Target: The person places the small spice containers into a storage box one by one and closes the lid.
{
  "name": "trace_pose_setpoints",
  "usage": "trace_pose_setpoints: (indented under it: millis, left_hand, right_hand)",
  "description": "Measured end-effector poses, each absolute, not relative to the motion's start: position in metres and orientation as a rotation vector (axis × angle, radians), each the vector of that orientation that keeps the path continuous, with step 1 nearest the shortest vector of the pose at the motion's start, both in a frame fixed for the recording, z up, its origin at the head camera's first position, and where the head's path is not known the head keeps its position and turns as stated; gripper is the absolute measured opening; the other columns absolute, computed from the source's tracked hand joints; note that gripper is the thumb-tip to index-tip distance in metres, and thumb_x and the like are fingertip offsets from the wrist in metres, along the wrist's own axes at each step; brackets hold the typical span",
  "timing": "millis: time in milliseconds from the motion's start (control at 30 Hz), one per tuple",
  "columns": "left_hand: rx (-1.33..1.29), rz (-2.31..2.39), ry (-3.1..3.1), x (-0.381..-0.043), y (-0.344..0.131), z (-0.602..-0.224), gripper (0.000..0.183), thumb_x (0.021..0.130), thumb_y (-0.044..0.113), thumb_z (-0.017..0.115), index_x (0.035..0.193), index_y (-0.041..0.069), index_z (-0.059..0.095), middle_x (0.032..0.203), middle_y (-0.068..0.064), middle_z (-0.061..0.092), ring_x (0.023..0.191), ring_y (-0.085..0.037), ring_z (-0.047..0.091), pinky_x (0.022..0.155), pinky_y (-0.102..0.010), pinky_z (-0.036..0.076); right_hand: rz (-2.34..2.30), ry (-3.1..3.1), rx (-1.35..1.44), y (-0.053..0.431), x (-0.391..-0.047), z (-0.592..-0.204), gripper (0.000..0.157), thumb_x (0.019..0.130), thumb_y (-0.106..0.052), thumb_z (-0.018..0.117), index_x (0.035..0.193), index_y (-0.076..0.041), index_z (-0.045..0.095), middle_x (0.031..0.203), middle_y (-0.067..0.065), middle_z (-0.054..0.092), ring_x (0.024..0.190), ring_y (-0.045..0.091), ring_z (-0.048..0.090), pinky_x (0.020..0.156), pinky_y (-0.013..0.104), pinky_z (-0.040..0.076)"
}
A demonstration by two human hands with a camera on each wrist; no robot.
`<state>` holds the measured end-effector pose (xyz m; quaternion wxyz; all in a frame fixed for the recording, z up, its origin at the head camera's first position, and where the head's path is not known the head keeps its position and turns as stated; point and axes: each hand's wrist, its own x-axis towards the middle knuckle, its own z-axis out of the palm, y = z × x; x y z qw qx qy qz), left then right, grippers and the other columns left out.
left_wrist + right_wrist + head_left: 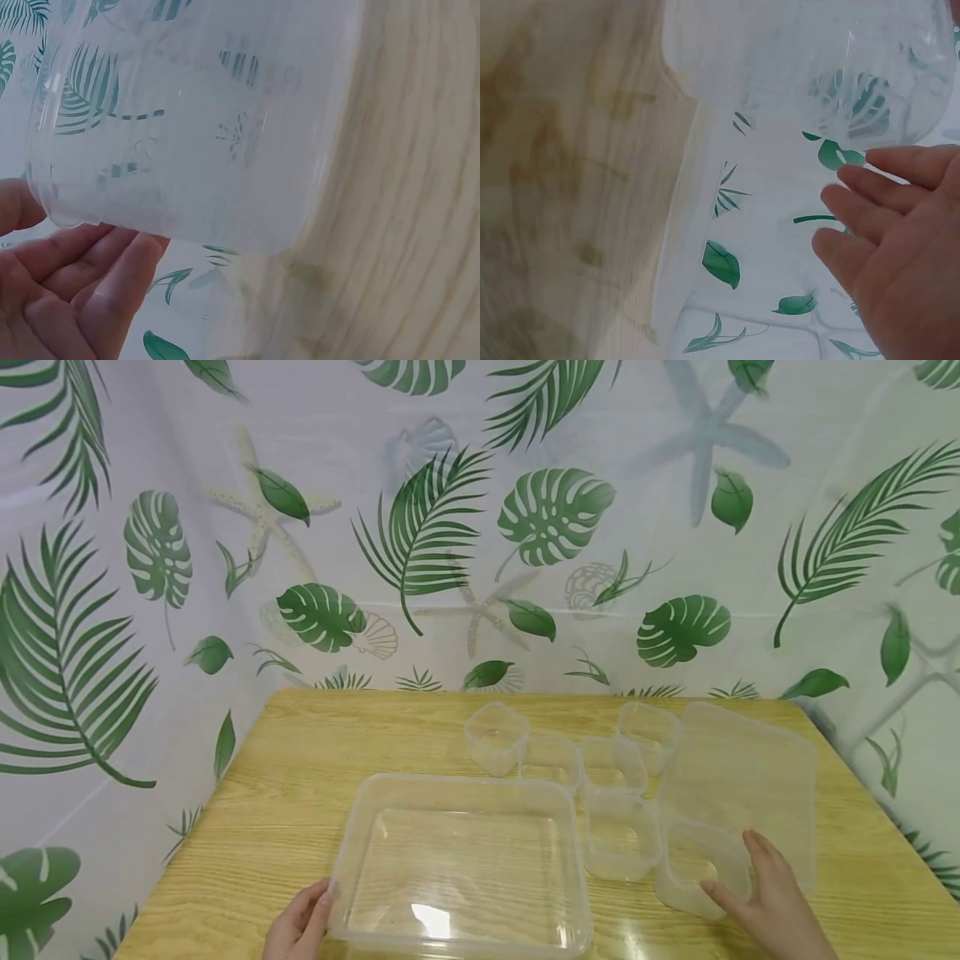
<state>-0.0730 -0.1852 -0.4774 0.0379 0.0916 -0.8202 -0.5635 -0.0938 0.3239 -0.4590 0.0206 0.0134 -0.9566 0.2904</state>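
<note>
A large clear plastic container (461, 789) stands upright, its open top facing up. At its left rim is my left hand (298, 925); in the left wrist view the thumb (16, 206) meets the rim and the fingers lie against the outer wall. My right hand (776, 893) hovers around the nearest small clear container (686, 893), thumb and fingers spread apart. In the right wrist view its fingers are nearly straight beside that container (900, 112), the index fingertip close to the wall; contact is unclear.
Several more small clear containers (622, 860) stand in a cluster behind and right of the large one. A translucent flat lid (750, 768) lies at the right, partly behind the nearest small container. The wooden table (277, 793) meets a leaf-patterned curtain (450, 652) at the back.
</note>
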Motion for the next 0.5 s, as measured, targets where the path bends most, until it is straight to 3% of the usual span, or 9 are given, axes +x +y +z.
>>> trace_pose_setpoints:
  millis: [133,500]
  left_hand:
    - [0.321,-1.739,-2.524,-0.0719,-0.1812,-0.4716,0.034,0.093,0.009,0.041,0.115,-0.017,0.046,0.099,-0.025,0.059,0.078,-0.012,0.058,0.064,-0.022,0.049]
    - [0.323,-1.805,-2.472,-0.0708,-0.1789,-0.4742,0.04,0.094,0.015,0.04,0.117,-0.017,0.044,0.099,-0.027,0.058,0.076,-0.012,0.059,0.063,-0.023,0.05]
  right_hand:
    - [0.905,-3.02,0.071,0.3267,-0.0943,-0.462,0.095,0.078,-0.032,0.066,0.128,0.024,0.007,0.125,0.046,0.016,0.108,0.06,0.022,0.079,0.069,0.026]
    - [0.848,-2.967,0.17,0.328,-0.0917,-0.4691,0.095,0.069,-0.025,0.075,0.125,0.025,0.017,0.122,0.043,0.025,0.105,0.058,0.029,0.077,0.066,0.031]
